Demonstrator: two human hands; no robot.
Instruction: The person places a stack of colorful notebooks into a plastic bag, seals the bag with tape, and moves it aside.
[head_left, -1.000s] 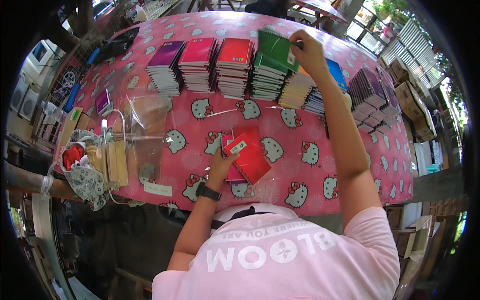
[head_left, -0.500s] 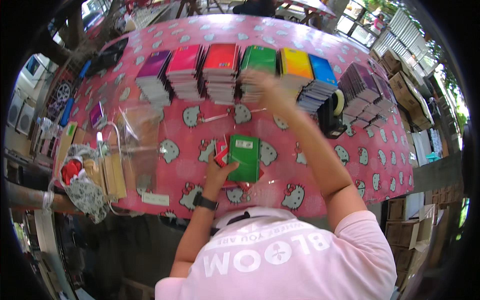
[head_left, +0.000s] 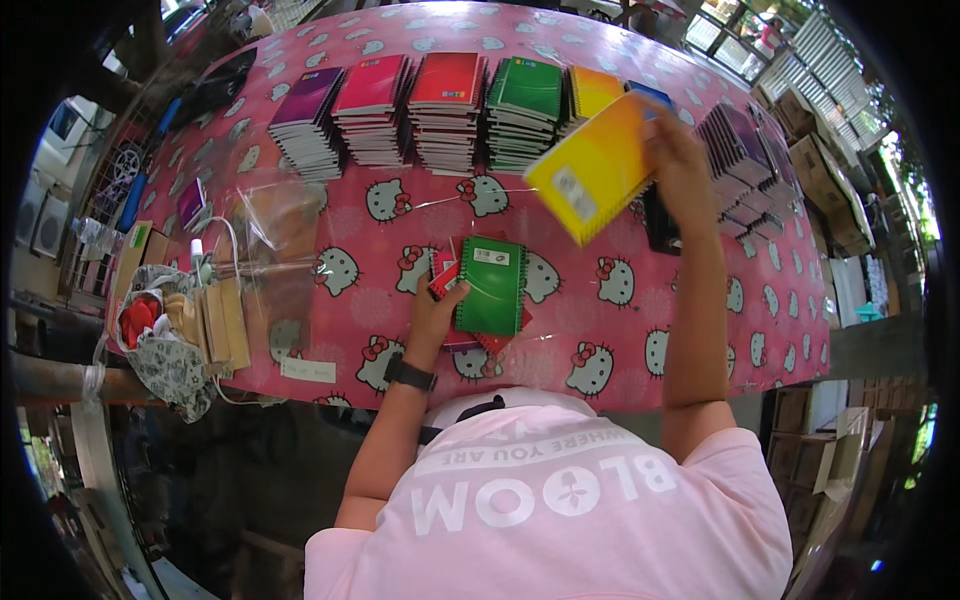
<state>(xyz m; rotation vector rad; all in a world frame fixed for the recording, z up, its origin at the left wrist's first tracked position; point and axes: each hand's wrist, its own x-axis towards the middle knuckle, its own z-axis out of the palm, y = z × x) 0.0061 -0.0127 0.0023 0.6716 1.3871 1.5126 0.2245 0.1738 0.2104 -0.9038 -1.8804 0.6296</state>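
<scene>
My right hand (head_left: pixel 684 172) is closed on one end of a yellow spiral notebook (head_left: pixel 592 172), held tilted above the table in front of the stacks. A white label shows on its lower end. Near the table's front edge, my left hand (head_left: pixel 436 308) grips a small fanned bunch of notebooks, thumb on top. Uppermost is a green spiral notebook (head_left: pixel 492 290) with a white label; red and pink edges stick out beneath it. Behind stand stacks of purple (head_left: pixel 308 95), pink (head_left: pixel 371 80), red (head_left: pixel 446 78), green (head_left: pixel 526 86), yellow (head_left: pixel 594 90) and blue (head_left: pixel 650 92) notebooks, the last two partly hidden.
A black tape dispenser (head_left: pixel 661 228) is partly covered by my right arm. More purple notebooks (head_left: pixel 735 150) stand at the right. Clear plastic sheets (head_left: pixel 270 240) and a cloth bag (head_left: pixel 168 355) with items lie at the left. The pink patterned tablecloth (head_left: pixel 590 300) covers the table.
My right hand has moved right from over the green stack and now holds a yellow notebook. My left hand keeps its grip on the notebook bunch. The view has shifted slightly.
</scene>
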